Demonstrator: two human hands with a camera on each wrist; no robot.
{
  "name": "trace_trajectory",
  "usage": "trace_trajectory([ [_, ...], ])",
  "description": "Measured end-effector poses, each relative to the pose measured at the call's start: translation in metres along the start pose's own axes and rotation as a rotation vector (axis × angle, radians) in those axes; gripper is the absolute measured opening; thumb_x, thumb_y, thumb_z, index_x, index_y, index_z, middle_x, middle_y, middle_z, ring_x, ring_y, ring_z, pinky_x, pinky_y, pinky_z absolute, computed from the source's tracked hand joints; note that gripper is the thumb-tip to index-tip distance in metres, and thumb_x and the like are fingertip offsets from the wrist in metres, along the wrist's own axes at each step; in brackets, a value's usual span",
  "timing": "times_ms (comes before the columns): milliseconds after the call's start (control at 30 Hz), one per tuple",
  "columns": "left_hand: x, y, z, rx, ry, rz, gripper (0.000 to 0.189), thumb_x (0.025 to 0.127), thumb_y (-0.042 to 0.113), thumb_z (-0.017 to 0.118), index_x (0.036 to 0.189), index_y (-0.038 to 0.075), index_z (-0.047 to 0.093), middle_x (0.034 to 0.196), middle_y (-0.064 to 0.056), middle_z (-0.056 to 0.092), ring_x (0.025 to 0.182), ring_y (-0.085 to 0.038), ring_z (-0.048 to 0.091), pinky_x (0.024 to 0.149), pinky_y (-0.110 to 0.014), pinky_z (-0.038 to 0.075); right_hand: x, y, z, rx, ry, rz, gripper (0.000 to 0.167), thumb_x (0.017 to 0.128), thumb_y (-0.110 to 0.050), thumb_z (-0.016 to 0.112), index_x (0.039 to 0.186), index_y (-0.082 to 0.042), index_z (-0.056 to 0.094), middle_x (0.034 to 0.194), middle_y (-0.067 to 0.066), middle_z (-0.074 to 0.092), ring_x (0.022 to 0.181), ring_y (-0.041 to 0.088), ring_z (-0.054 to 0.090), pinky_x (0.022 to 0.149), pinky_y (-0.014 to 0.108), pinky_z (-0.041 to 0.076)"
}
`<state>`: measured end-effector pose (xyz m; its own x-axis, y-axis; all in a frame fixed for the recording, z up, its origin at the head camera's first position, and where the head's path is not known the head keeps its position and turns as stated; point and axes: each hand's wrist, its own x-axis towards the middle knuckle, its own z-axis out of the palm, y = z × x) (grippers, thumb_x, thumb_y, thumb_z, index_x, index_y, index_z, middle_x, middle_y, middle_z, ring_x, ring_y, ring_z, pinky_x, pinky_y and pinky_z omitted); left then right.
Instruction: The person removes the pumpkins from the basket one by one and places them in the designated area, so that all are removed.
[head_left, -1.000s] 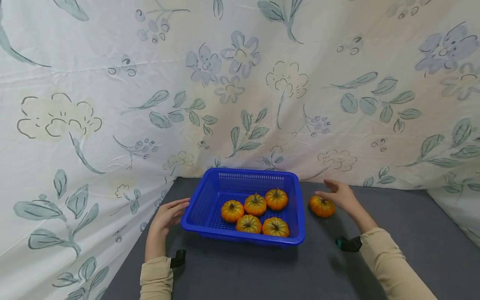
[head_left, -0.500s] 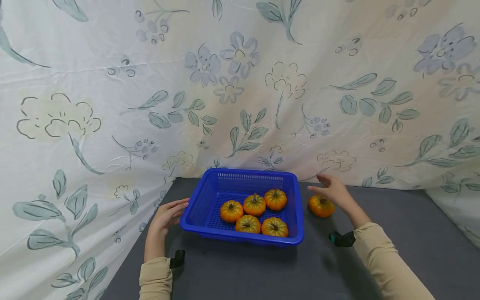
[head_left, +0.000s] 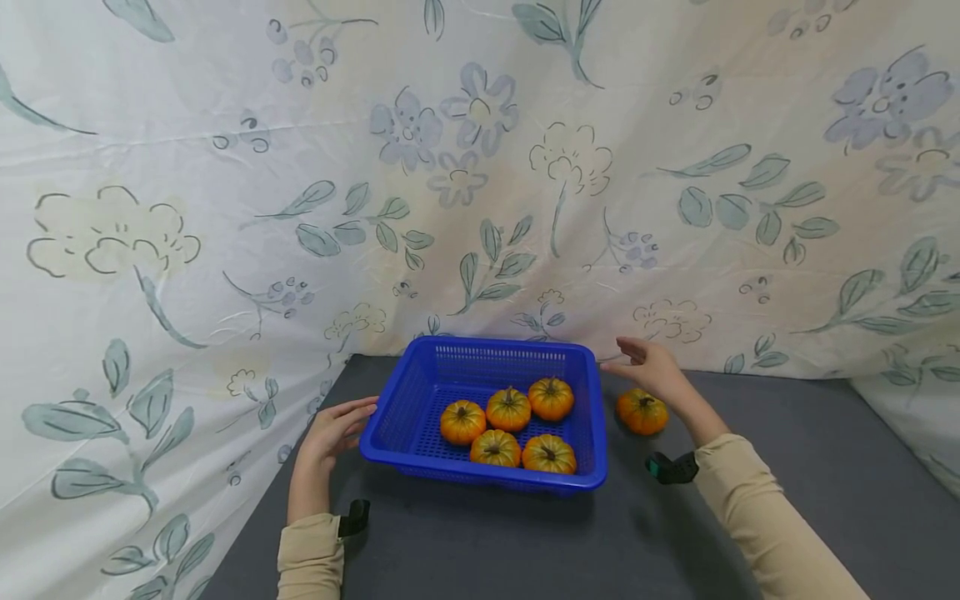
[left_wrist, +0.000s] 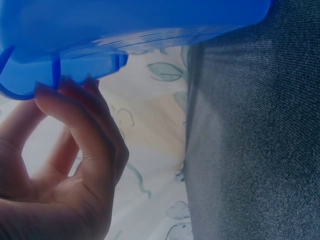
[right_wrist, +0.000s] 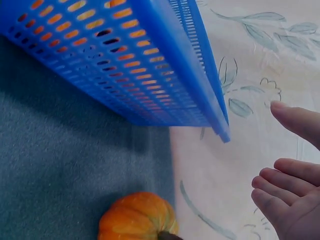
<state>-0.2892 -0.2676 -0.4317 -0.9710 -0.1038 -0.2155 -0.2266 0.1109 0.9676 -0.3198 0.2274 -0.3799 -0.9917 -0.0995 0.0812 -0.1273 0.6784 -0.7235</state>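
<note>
A blue plastic basket (head_left: 420, 375) with slotted sides holds several small orange and green pumpkins (head_left: 508, 409). My left hand (head_left: 336, 437) is at its left rim; in the left wrist view the bent fingers (left_wrist: 92, 135) hook up under the rim with their tips against it. My right hand (head_left: 648, 367), thumb and fingers spread apart and holding nothing, is in the air beside the back right corner of the rim. One more pumpkin (head_left: 642, 412) sits on the table right of the basket, just below that hand. The right wrist view also shows this loose pumpkin (right_wrist: 137, 217).
The basket and loose pumpkin are on a dark grey table (head_left: 480, 546). A pale cloth (head_left: 480, 208) printed with flowers and leaves hangs close behind the basket and along the left side. Each wrist wears a black strapped device (head_left: 672, 468).
My right hand has moved left and slightly back, from over the loose pumpkin towards the basket's right rim, with nothing in it. The left hand, basket and pumpkins have stayed put.
</note>
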Motion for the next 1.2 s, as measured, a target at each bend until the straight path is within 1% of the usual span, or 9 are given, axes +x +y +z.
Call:
trace_trajectory([
  [167,-0.001,0.001,0.001,0.006,0.002,0.001,0.052,0.087,0.031,0.074,0.132,0.008,0.062,0.098,0.013,0.071,0.085,-0.006,0.068,0.074,-0.027,0.054,0.0,-0.01,0.002,0.017,-0.006,-0.023,0.074,0.093,-0.033,0.067,0.146,0.008,0.035,0.149,0.031,0.037,0.137,0.049,0.039,0.11,0.056,0.035],
  [433,-0.002,0.001,0.001,0.012,0.006,0.003,0.053,0.086,0.032,0.076,0.131,0.008,0.063,0.101,0.011,0.071,0.086,-0.007,0.068,0.075,-0.028,0.054,0.003,-0.024,0.008,0.05,-0.052,-0.041,0.075,0.093,-0.031,0.066,0.147,0.008,0.033,0.151,0.03,0.034,0.139,0.048,0.035,0.111,0.055,0.033],
  [567,0.0,0.0,0.001,0.012,0.005,-0.001,0.052,0.086,0.031,0.075,0.131,0.008,0.063,0.1,0.012,0.071,0.086,-0.007,0.068,0.075,-0.028,0.054,0.006,-0.029,0.011,0.071,-0.076,-0.05,0.075,0.093,-0.031,0.066,0.147,0.009,0.032,0.151,0.031,0.033,0.139,0.049,0.034,0.112,0.056,0.033],
  [800,0.002,0.0,0.0,0.007,-0.002,-0.009,0.051,0.088,0.029,0.074,0.132,0.006,0.061,0.098,0.012,0.071,0.084,-0.007,0.068,0.073,-0.027,0.054,0.01,-0.034,0.02,0.093,-0.088,-0.052,0.073,0.093,-0.027,0.067,0.147,0.009,0.034,0.151,0.03,0.035,0.14,0.046,0.035,0.111,0.054,0.034],
  [900,-0.001,0.002,0.001,0.012,0.001,-0.008,0.051,0.088,0.027,0.073,0.132,0.005,0.061,0.099,0.011,0.071,0.084,-0.007,0.068,0.073,-0.027,0.054,0.013,-0.036,0.024,0.095,-0.092,-0.045,0.073,0.092,-0.026,0.068,0.146,0.009,0.034,0.15,0.031,0.036,0.14,0.046,0.036,0.112,0.054,0.034],
  [1033,-0.001,0.002,0.001,0.023,0.009,-0.003,0.053,0.087,0.03,0.074,0.133,0.006,0.061,0.101,0.011,0.071,0.085,-0.007,0.068,0.074,-0.028,0.055,0.015,-0.039,0.029,0.09,-0.095,-0.033,0.072,0.092,-0.026,0.068,0.146,0.009,0.035,0.15,0.03,0.036,0.14,0.045,0.036,0.112,0.053,0.034],
  [1200,0.0,0.001,0.002,0.036,0.025,0.001,0.055,0.086,0.034,0.075,0.133,0.008,0.061,0.103,0.009,0.071,0.086,-0.007,0.068,0.074,-0.028,0.055,0.016,-0.043,0.035,0.063,-0.096,-0.036,0.07,0.092,-0.027,0.068,0.145,0.008,0.037,0.149,0.029,0.039,0.139,0.044,0.038,0.111,0.053,0.035],
])
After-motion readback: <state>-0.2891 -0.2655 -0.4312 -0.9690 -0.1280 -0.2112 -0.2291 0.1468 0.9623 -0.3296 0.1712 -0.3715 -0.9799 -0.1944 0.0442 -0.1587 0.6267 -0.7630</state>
